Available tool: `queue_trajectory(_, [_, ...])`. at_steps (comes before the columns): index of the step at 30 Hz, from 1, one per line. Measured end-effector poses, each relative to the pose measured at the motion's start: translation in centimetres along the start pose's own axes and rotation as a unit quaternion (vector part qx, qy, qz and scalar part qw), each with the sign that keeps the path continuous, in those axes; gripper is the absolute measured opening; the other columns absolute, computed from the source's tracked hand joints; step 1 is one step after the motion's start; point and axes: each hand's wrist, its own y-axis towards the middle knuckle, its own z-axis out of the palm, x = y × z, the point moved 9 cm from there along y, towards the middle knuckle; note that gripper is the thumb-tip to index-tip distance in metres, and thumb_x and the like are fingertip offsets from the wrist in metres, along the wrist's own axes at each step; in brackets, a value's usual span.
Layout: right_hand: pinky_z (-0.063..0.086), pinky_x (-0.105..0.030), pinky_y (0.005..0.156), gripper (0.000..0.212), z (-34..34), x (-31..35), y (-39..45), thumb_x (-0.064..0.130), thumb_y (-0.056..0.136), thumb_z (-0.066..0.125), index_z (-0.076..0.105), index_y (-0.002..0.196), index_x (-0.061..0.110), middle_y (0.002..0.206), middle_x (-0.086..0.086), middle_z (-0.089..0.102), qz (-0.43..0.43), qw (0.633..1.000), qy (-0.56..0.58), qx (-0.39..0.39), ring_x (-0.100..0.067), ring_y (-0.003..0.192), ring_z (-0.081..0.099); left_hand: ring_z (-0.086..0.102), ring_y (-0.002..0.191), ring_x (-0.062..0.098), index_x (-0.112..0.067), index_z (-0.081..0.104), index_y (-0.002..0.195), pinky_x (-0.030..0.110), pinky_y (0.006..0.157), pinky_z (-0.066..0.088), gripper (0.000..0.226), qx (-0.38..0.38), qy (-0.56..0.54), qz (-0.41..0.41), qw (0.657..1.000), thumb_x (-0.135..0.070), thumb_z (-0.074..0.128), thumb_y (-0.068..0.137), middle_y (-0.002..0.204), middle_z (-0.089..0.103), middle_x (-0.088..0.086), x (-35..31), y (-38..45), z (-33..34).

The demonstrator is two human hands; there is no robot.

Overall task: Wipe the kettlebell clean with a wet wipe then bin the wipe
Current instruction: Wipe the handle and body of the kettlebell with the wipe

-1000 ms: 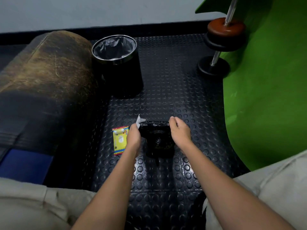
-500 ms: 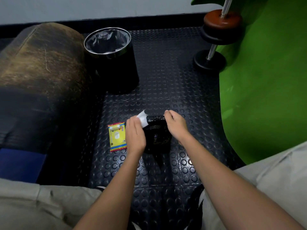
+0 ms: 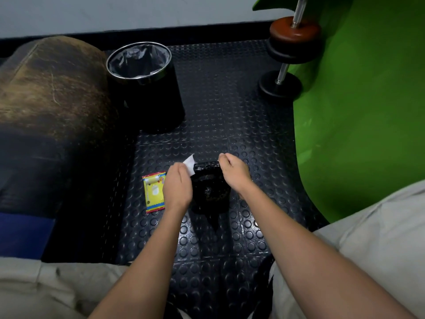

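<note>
A black kettlebell stands on the studded rubber floor in the middle of the view. My left hand holds a white wet wipe against the left end of the kettlebell's handle. On the right end of that handle my right hand is closed. A black bin with a steel rim and a dark liner stands open behind and to the left, roughly an arm's length beyond the kettlebell.
A yellow wet-wipe packet lies flat just left of my left hand. A worn brown padded roll fills the left side. A dumbbell stands at the back right beside a green curved surface. My knees frame the bottom.
My left hand has slid the wipe up from the kettlebell's side to the left end of its handle. My right hand stays on the handle. The camera has shifted slightly.
</note>
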Motion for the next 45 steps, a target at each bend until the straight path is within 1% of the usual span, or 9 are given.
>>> queue_trajectory(7, [0.032, -0.032, 0.06, 0.045, 0.0, -0.2, 0.1, 0.041, 0.106, 0.038, 0.037, 0.068, 0.016, 0.072, 0.005, 0.043, 0.002, 1.0, 0.004, -0.001, -0.011, 0.065, 0.041, 0.046, 0.09, 0.016, -0.015, 0.056, 0.099, 0.031, 0.081, 0.037, 0.032, -0.016, 0.034, 0.128, 0.991, -0.029, 0.029, 0.108, 0.094, 0.053, -0.003, -1.0, -1.0, 0.4])
queue_trajectory(14, [0.033, -0.032, 0.073, 0.041, 0.3, -0.1, 0.4, 0.044, 0.106, 0.037, 0.035, 0.066, 0.032, 0.074, 0.014, 0.038, 0.001, 1.0, 0.003, 0.001, -0.012, 0.077, 0.042, 0.062, 0.096, 0.028, -0.017, 0.066, 0.098, 0.044, 0.088, 0.049, 0.044, 0.073, -0.202, -0.227, 0.95, -0.051, 0.041, 0.085, 0.103, 0.07, 0.007, 5.4, 1.2, 2.1])
queue_trajectory(18, [0.033, -0.032, 0.068, 0.043, 0.2, 0.1, 0.3, 0.042, 0.106, 0.037, 0.036, 0.067, 0.024, 0.074, 0.009, 0.041, -0.007, 1.0, 0.011, 0.005, -0.011, 0.071, 0.041, 0.062, 0.093, 0.028, -0.012, 0.065, 0.111, 0.037, 0.075, 0.048, 0.05, 0.118, -0.242, -0.292, 0.918, -0.048, 0.036, 0.093, 0.105, 0.069, 0.011, 6.1, 0.6, 3.2])
queue_trajectory(23, [0.032, -0.033, 0.066, 0.045, 0.2, 0.1, 0.3, 0.041, 0.106, 0.036, 0.037, 0.066, 0.021, 0.075, 0.006, 0.043, -0.007, 1.0, -0.001, 0.0, -0.012, 0.07, 0.042, 0.05, 0.097, 0.029, -0.007, 0.053, 0.095, 0.037, 0.083, 0.035, 0.038, 0.011, -0.008, -0.046, 0.999, -0.028, 0.022, 0.107, 0.098, 0.057, 0.007, 1.1, 0.6, 0.4])
queue_trajectory(27, [0.031, -0.034, 0.064, 0.046, 0.2, 0.0, 0.3, 0.04, 0.106, 0.037, 0.038, 0.066, 0.019, 0.074, 0.003, 0.046, -0.009, 1.0, -0.009, -0.01, -0.013, 0.069, 0.043, 0.047, 0.091, 0.023, -0.012, 0.052, 0.097, 0.039, 0.084, 0.041, 0.034, -0.014, 0.115, 0.134, 0.984, -0.028, 0.025, 0.108, 0.093, 0.053, 0.001, -1.3, -0.9, 0.6])
queue_trajectory(32, [0.031, -0.031, 0.06, 0.045, 0.2, -0.3, 0.4, 0.04, 0.106, 0.038, 0.039, 0.066, 0.018, 0.073, 0.005, 0.046, -0.012, 1.0, -0.005, -0.015, -0.011, 0.067, 0.043, 0.046, 0.116, 0.013, -0.017, 0.053, 0.128, 0.03, 0.1, 0.037, 0.035, -0.005, 0.1, 0.181, 0.978, -0.032, 0.028, 0.109, 0.121, 0.053, -0.006, -1.4, -1.9, 0.7])
queue_trajectory(37, [0.03, -0.03, 0.059, 0.046, 0.2, -0.2, 0.4, 0.041, 0.106, 0.037, 0.035, 0.065, 0.02, 0.072, 0.006, 0.042, -0.014, 1.0, -0.002, -0.012, -0.011, 0.066, 0.041, 0.048, 0.09, 0.017, -0.019, 0.05, 0.09, 0.037, 0.082, 0.038, 0.034, -0.006, -0.086, -0.051, 0.995, -0.036, 0.025, 0.106, 0.091, 0.052, -0.005, 1.9, -0.6, 0.8])
queue_trajectory(41, [0.032, -0.032, 0.064, 0.045, 0.3, -0.2, 0.5, 0.041, 0.106, 0.036, 0.037, 0.068, 0.017, 0.072, 0.005, 0.044, -0.017, 1.0, 0.0, -0.007, -0.012, 0.07, 0.042, 0.059, 0.089, 0.023, -0.023, 0.063, 0.095, 0.038, 0.083, 0.046, 0.042, 0.072, -0.246, -0.303, 0.918, -0.052, 0.032, 0.096, 0.095, 0.066, 0.002, 5.9, -0.9, 2.8])
queue_trajectory(45, [0.033, -0.032, 0.065, 0.045, 0.2, -0.1, 0.4, 0.041, 0.107, 0.036, 0.038, 0.068, 0.017, 0.077, 0.004, 0.046, -0.013, 1.0, -0.001, -0.01, -0.012, 0.072, 0.043, 0.058, 0.084, 0.027, -0.013, 0.065, 0.1, 0.039, 0.077, 0.044, 0.047, 0.1, -0.215, -0.315, 0.919, -0.047, 0.032, 0.095, 0.1, 0.068, 0.016, 6.1, -0.1, 2.8])
